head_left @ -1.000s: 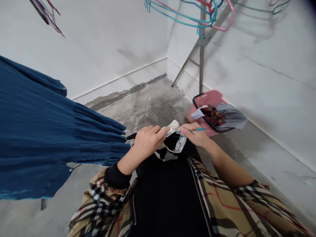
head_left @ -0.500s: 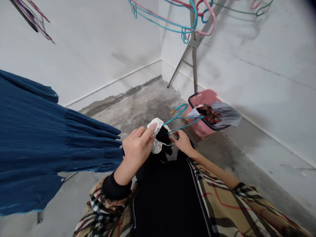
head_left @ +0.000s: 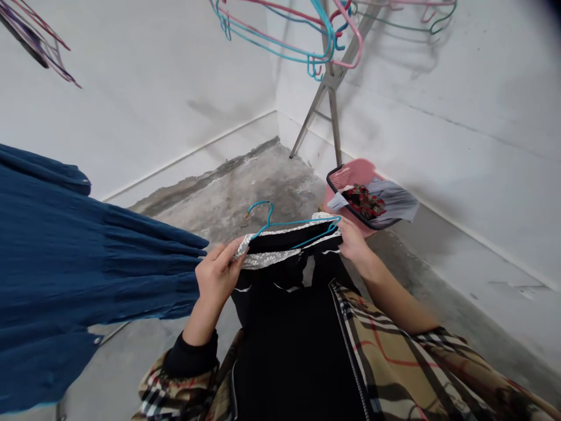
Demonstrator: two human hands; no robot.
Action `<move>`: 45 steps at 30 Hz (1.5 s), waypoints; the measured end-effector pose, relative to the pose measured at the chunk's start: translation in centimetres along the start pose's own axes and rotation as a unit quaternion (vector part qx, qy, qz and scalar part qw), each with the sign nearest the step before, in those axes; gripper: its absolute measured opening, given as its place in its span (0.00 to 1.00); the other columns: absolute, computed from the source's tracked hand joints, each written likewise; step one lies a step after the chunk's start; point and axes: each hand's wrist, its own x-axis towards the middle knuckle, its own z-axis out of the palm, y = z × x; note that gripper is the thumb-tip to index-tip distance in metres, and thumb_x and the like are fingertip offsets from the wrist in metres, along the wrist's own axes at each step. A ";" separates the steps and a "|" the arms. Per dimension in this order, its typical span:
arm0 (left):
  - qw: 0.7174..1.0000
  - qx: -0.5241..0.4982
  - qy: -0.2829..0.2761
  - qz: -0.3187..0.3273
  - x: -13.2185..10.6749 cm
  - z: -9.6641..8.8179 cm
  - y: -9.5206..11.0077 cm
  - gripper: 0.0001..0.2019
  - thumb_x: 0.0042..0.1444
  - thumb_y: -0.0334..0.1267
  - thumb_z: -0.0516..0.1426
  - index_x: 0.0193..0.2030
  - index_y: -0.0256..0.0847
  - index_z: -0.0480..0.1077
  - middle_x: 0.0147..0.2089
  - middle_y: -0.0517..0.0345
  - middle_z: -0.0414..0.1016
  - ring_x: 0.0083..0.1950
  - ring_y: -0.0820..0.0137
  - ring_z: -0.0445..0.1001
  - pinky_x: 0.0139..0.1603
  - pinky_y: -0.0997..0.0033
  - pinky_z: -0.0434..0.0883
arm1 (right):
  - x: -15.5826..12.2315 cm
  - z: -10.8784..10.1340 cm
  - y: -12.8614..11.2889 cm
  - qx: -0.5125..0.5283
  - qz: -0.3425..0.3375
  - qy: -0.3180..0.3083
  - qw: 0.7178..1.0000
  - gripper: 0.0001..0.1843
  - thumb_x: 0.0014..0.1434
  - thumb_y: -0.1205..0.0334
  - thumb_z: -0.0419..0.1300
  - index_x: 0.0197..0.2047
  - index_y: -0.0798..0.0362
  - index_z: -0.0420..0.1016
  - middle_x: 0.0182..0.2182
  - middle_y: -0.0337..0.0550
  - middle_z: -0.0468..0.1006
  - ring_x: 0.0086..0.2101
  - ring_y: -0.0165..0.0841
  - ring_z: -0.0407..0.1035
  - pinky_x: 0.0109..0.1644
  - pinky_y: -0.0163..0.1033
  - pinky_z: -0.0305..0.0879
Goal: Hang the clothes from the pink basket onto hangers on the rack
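Observation:
A black garment with white lace trim (head_left: 272, 259) is stretched between my hands, its opening spread wide. My left hand (head_left: 219, 273) pinches the lace at the left end of that opening. At the other end, my right hand (head_left: 354, 241) is closed on the edge, right beside the tip of a blue hanger (head_left: 271, 214). The hanger lies across the opening with its hook pointing up and left. Its left end goes inside the garment near my left fingers. The garment's lower part hangs over my black clothing, so its outline there is hard to make out.
A pink basket (head_left: 359, 166) with a dark rim holds clothes by the right wall. Several coloured hangers (head_left: 280, 52) hang overhead near a metal stand (head_left: 333, 120). A long blue dress (head_left: 105, 251) hangs at the left. The concrete floor (head_left: 219, 202) is stained.
My hands have moved apart, stretching the bunched lace opening wide. The hanger has turned from pointing right to lying across the opening, and my right hand has moved to its right end.

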 end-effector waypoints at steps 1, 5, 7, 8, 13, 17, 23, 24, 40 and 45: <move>1.000 0.002 0.007 -0.002 -0.3 0.2 -0.2 0.11 0.62 0.42 0.58 0.46 0.45 0.79 0.25 0.61 0.73 0.26 0.76 0.69 0.28 0.79 0.62 | -0.1 0.0 -0.4 0.006 -0.005 0.014 1.000 0.18 0.47 0.50 0.62 0.38 0.53 0.72 0.29 0.41 0.77 0.30 0.34 0.72 0.36 0.39 0.67; 1.000 0.002 -0.001 0.000 -1.3 0.7 -0.7 0.12 0.62 0.43 0.57 0.48 0.47 0.79 0.26 0.61 0.73 0.27 0.76 0.70 0.30 0.79 0.63 | -0.3 -0.3 -1.3 -0.001 -0.031 0.060 0.998 0.15 0.46 0.56 0.60 0.38 0.52 0.73 0.29 0.39 0.76 0.30 0.33 0.69 0.35 0.37 0.65; 1.000 0.006 -0.023 0.009 -1.8 0.8 -0.9 0.13 0.63 0.42 0.57 0.50 0.48 0.78 0.29 0.60 0.75 0.29 0.75 0.72 0.31 0.80 0.64 | -0.1 -0.6 -1.6 -0.041 -0.063 0.083 0.994 0.13 0.46 0.57 0.59 0.36 0.52 0.74 0.30 0.39 0.76 0.31 0.32 0.67 0.35 0.36 0.63; 0.999 0.015 -0.033 0.014 -2.1 0.9 -0.9 0.13 0.63 0.41 0.57 0.51 0.48 0.78 0.30 0.59 0.75 0.30 0.75 0.72 0.31 0.80 0.64 | -0.1 -0.7 -1.7 -0.071 -0.087 0.094 0.989 0.12 0.47 0.58 0.58 0.36 0.53 0.74 0.30 0.39 0.76 0.31 0.32 0.67 0.36 0.36 0.62; 0.994 0.082 -0.074 0.023 -2.7 1.7 -0.5 0.14 0.61 0.37 0.57 0.52 0.52 0.77 0.29 0.60 0.75 0.31 0.73 0.72 0.28 0.77 0.60 | -0.8 -0.8 -3.2 -0.190 -0.181 0.098 0.960 0.12 0.50 0.59 0.56 0.36 0.54 0.76 0.33 0.41 0.77 0.34 0.33 0.67 0.40 0.37 0.62; 0.997 0.036 -0.051 -0.051 -2.6 2.7 -0.4 0.13 0.61 0.39 0.57 0.50 0.48 0.78 0.29 0.60 0.75 0.31 0.72 0.73 0.28 0.77 0.61 | -3.1 -1.4 -5.6 -0.297 -0.143 -0.161 0.930 0.13 0.52 0.57 0.59 0.39 0.55 0.77 0.30 0.40 0.77 0.28 0.30 0.66 0.33 0.34 0.62; 0.989 -0.121 -0.043 -0.073 -2.1 2.8 -0.9 0.12 0.61 0.43 0.57 0.46 0.45 0.79 0.33 0.57 0.80 0.33 0.71 0.75 0.36 0.76 0.69 | -5.1 -2.7 -9.3 -0.395 -0.258 -0.156 0.868 0.16 0.60 0.49 0.60 0.41 0.52 0.81 0.33 0.45 0.79 0.32 0.34 0.70 0.38 0.38 0.66; 0.987 -0.137 -0.047 -0.066 -2.0 2.7 -1.0 0.12 0.60 0.43 0.58 0.46 0.45 0.79 0.34 0.57 0.80 0.33 0.71 0.76 0.37 0.76 0.69 | -4.9 -2.5 -9.6 -0.411 -0.293 -0.126 0.854 0.17 0.60 0.48 0.60 0.43 0.52 0.80 0.35 0.47 0.79 0.34 0.35 0.71 0.40 0.39 0.66; 0.979 -0.159 -0.023 -0.128 0.0 1.2 -4.7 0.15 0.60 0.47 0.58 0.46 0.41 0.77 0.40 0.53 0.80 0.41 0.67 0.75 0.46 0.69 0.71 | -5.8 -2.1 -12.4 -0.434 -0.360 -0.115 0.818 0.22 0.60 0.44 0.59 0.24 0.51 0.76 0.21 0.40 0.74 0.22 0.31 0.66 0.29 0.36 0.60; 0.949 -0.025 -0.062 -0.310 -2.8 5.2 -6.3 0.22 0.66 0.42 0.49 0.65 0.40 0.63 0.58 0.46 0.72 0.59 0.63 0.68 0.62 0.59 0.65 | -5.4 0.1 -15.7 -0.409 -0.517 -0.046 0.751 0.11 0.60 0.55 0.61 0.31 0.51 0.80 0.23 0.40 0.80 0.20 0.32 0.71 0.24 0.35 0.63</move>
